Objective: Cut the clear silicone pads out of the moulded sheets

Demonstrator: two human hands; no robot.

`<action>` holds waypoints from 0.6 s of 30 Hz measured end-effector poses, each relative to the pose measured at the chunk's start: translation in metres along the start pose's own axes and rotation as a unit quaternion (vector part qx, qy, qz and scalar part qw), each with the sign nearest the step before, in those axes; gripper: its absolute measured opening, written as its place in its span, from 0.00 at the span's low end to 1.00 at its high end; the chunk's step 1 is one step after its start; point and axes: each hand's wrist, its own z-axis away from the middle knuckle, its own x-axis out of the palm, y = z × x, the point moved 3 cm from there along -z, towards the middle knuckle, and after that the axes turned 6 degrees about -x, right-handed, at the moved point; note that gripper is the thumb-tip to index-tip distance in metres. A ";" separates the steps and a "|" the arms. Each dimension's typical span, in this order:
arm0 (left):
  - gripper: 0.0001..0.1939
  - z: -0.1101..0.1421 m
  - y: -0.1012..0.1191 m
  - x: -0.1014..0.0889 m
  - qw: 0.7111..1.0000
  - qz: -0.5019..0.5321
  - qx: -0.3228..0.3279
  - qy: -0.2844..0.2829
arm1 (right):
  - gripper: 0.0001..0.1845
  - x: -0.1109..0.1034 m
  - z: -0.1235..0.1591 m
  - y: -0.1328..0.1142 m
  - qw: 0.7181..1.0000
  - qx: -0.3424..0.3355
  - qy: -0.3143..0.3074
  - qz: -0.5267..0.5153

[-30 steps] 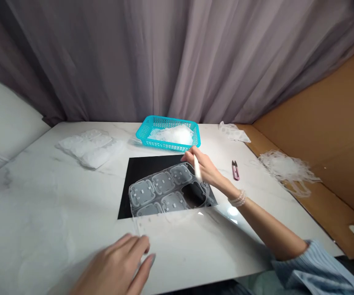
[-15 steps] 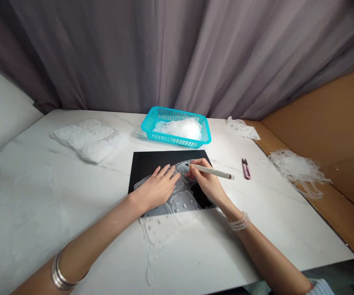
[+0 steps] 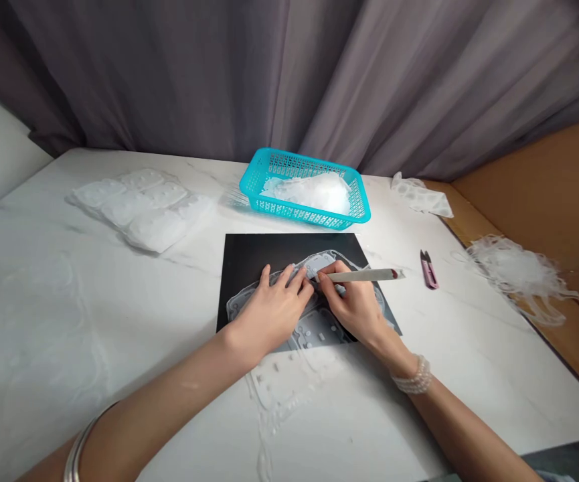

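A clear silicone sheet of moulded pads [image 3: 314, 328] lies across a black mat [image 3: 264, 258] on the white marble table [image 3: 43, 321]. My left hand [image 3: 272, 311] presses flat on the sheet, fingers stretched toward its far edge. My right hand [image 3: 352, 304] is closed around a thin white pen-like tool [image 3: 369, 275], whose tip meets the sheet right beside my left fingertips. The tool's handle points off to the right.
A turquoise basket [image 3: 305, 189] with clear pieces stands behind the mat. Stacked clear sheets [image 3: 136, 207] lie at the left. Pink snips [image 3: 428, 269], a small clear sheet [image 3: 422, 196] and a heap of trimmings [image 3: 517, 274] are at the right, near a brown board [image 3: 545, 194].
My left hand came up from the table's front edge and settled on the sheet. My right hand turned the tool from upright to level and brought its tip to the sheet.
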 end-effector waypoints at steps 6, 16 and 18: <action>0.28 0.000 0.000 -0.002 1.000 0.013 -0.002 -0.022 | 0.10 0.007 -0.001 0.001 0.999 -0.029 -0.017 0.010; 0.29 0.000 -0.003 -0.003 0.999 0.022 -0.010 -0.029 | 0.07 0.001 0.022 -0.008 0.997 -0.057 -0.013 0.055; 0.29 0.000 -0.002 -0.004 0.999 0.017 -0.004 -0.039 | 0.07 0.005 0.023 -0.005 0.994 -0.083 0.000 0.068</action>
